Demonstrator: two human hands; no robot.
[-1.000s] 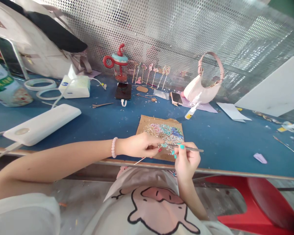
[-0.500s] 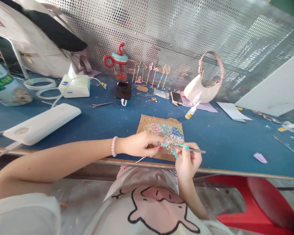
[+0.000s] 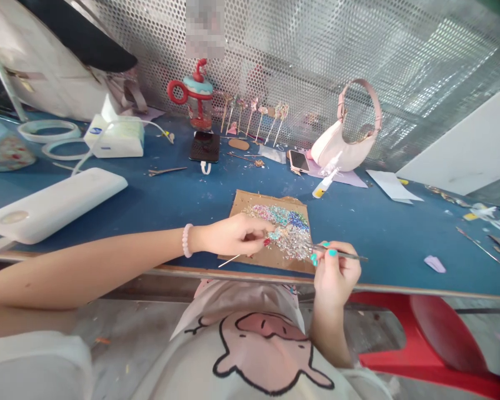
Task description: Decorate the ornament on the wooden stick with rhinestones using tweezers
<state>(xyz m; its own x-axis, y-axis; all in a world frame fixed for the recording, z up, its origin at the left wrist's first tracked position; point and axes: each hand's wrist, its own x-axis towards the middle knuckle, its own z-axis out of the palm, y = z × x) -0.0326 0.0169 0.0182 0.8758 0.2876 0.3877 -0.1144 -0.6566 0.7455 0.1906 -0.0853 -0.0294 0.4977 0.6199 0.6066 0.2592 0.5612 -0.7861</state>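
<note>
Behind, a glue bottle [image 3: 325,182] and phone [image 3: 299,161]; hands pinch a hairpin [image 3: 233,259] and tweezers [image 3: 337,254] over cardboard [image 3: 254,203].

Blue table [image 3: 379,222]: cardboard sheet [image 3: 250,203], white case [image 3: 54,203], two phones, pink handbag [image 3: 344,150], glue bottle [image 3: 324,186].

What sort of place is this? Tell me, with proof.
Probably a craft workbench for handmade hair ornaments: a cardboard sheet heaped with tiny coloured beads, finished decorated pins against the perforated metal wall, and a glue bottle.
</note>
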